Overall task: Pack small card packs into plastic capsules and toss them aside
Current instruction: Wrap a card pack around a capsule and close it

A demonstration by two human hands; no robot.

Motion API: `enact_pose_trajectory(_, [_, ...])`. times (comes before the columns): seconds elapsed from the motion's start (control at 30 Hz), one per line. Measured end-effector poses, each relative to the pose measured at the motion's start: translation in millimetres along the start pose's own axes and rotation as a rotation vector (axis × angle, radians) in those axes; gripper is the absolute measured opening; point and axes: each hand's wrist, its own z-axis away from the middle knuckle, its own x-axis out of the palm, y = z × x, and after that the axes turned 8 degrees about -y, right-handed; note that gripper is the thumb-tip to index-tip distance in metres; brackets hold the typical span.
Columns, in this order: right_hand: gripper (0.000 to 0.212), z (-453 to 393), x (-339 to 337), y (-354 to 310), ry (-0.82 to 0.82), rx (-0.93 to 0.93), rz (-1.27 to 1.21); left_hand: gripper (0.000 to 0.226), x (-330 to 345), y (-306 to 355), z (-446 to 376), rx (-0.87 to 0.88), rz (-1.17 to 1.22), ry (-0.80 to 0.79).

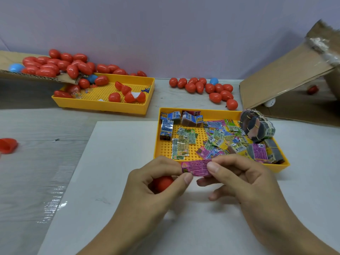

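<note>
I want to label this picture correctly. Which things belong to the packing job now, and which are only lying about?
In the job:
- pink card pack, pinched by left hand and right hand
- red capsule piece in the left hand
- tray of card packs

Lying about:
- cardboard flap
- white sheet
- red piece at left edge

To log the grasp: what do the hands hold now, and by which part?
Both hands pinch a pink card pack by its ends; the left hand also cups a red capsule piece, right hand nothing else.

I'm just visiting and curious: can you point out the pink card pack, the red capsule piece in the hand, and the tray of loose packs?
pink card pack (196, 168), head view, printed face.
red capsule piece (163, 183), head view, rounded shell.
tray of loose packs (166, 147), head view, bare floor.
</note>
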Motion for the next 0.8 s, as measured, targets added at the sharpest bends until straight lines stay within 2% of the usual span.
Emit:
enact_pose_trajectory(0.07, [0.029, 1.3, -2.5, -0.1, -0.009, -0.072, 0.135, 0.011, -1.5, 1.2, -0.6, 0.045, -0.058, 0.019])
enact_pose_trajectory(0.17, [0.045, 3.9, -4.7, -3.3, -0.113, -0.263, 0.420, 0.008, -1.7, 4.0, 0.1, 0.134, -0.180, -0.012])
enact_pose_trajectory(0.27, [0.035, 2.9, -6.0, -2.5, -0.172, -0.425, 0.687, 0.009, -1.7, 5.1, 1.5, 0.168, -0.208, -0.030])
enact_pose_trajectory(0.37, [0.026, 1.1, -5.3, -1.4, -0.153, -0.473, 0.739, 0.011, -2.7, 4.2, 1.9, 0.171, -0.212, -0.034])
enact_pose_trajectory(0.47, [0.026, 0.6, -7.6, -1.6, -0.124, -0.520, 0.752, 0.009, -3.4, 4.3, 1.5, 0.170, -0.202, -0.028])
enact_pose_trajectory(0.57, [0.028, 0.0, -9.7, -3.1, -0.113, -0.519, 0.742, 0.008, -3.0, 5.0, 1.4, 0.174, -0.203, -0.021])
enact_pose_trajectory(0.8, [0.012, -1.0, -8.0, -3.7, -0.112, -0.501, 0.766, 0.008, -3.4, 6.2, 2.5, 0.169, -0.197, -0.017])
